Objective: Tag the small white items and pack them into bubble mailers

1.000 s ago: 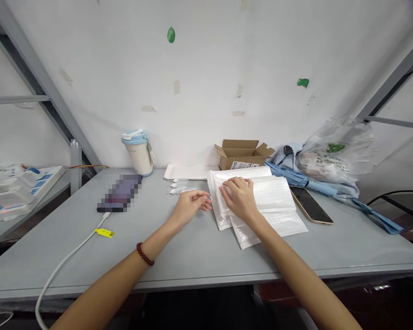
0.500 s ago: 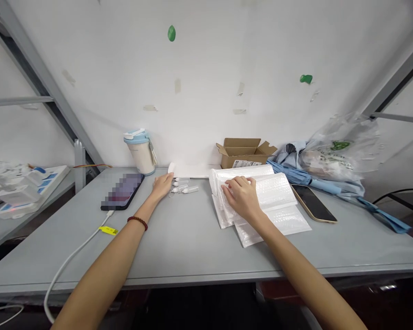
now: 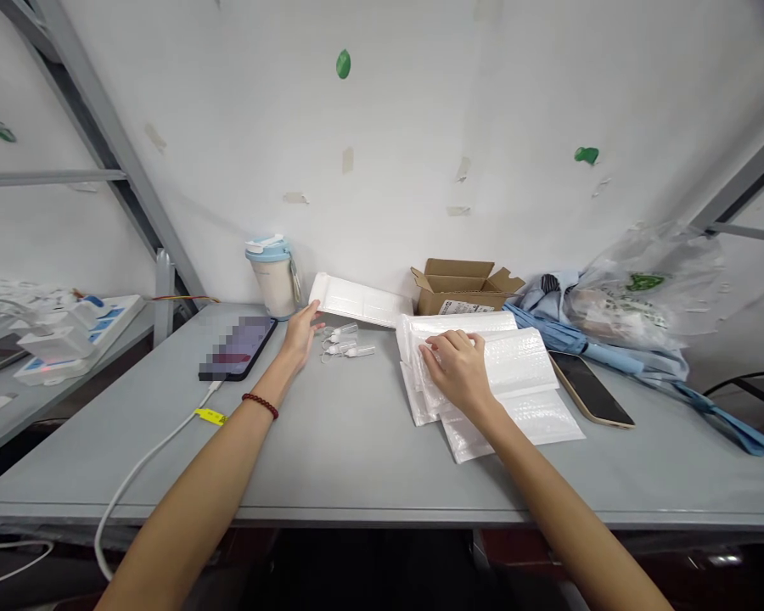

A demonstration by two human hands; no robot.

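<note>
My left hand [image 3: 300, 333] grips the left end of a white bubble mailer [image 3: 362, 301] at the back of the desk, which is tilted up against the wall. Just right of that hand, several small clear plastic vials [image 3: 350, 348] with white tops and thin loops lie together. My right hand [image 3: 457, 367] rests on a loose, fanned stack of white bubble mailers [image 3: 519, 361]. Its fingers are curled over the top mailer near the left end, and the palm side is hidden.
A blue-lidded cup [image 3: 273, 276] stands behind a charging phone [image 3: 238, 346] on the left. An open cardboard box [image 3: 462, 293] sits behind the stack. To the right lie another phone [image 3: 591, 389], a folded blue umbrella [image 3: 617, 356] and a clear plastic bag [image 3: 649, 288].
My left hand has raised the back mailer, so more of its face shows. The right hand stays on the stack. The whole view has shifted slightly.
</note>
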